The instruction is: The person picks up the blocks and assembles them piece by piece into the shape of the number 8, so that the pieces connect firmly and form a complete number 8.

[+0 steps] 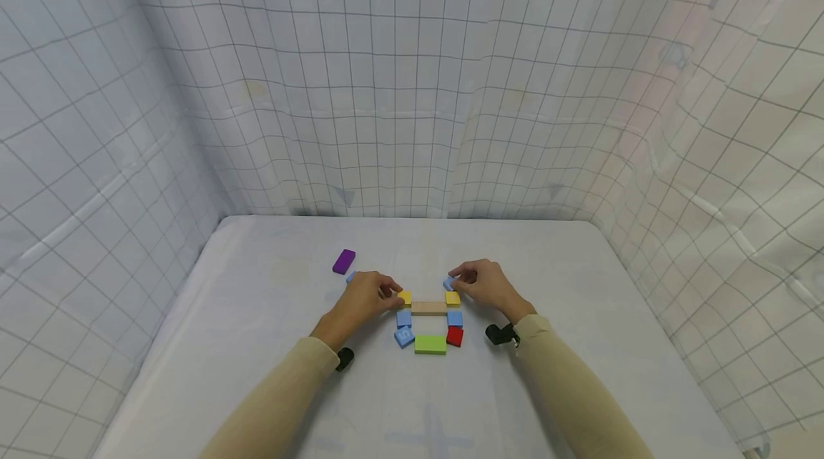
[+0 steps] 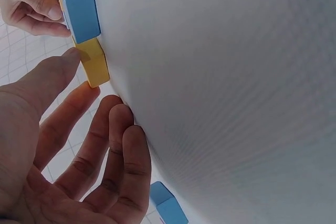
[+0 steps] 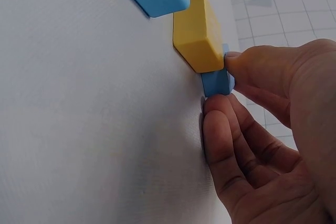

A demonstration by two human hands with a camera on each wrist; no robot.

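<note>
My left hand (image 1: 365, 297) pinches a yellow block (image 2: 94, 64) at the left end of a wooden block (image 1: 428, 309), thumb and index finger on it. The other fingers bend loosely beside it. My right hand (image 1: 484, 284) grips a light blue block (image 1: 448, 282) between thumb and fingers, just behind a second yellow block (image 1: 453, 299). That yellow block sits at the right end of the wooden one. Nearer me, blue blocks (image 1: 403, 318) lie down both sides, with a tilted blue block (image 1: 404, 337), a green block (image 1: 430, 344) and a red block (image 1: 454, 336) at the front.
A purple block (image 1: 344, 262) lies at the back left of the white table (image 1: 257, 373). Close to it, another blue block (image 1: 350, 277) is partly hidden by my left hand. Gridded white curtains (image 1: 412, 87) stand around the table's back and sides.
</note>
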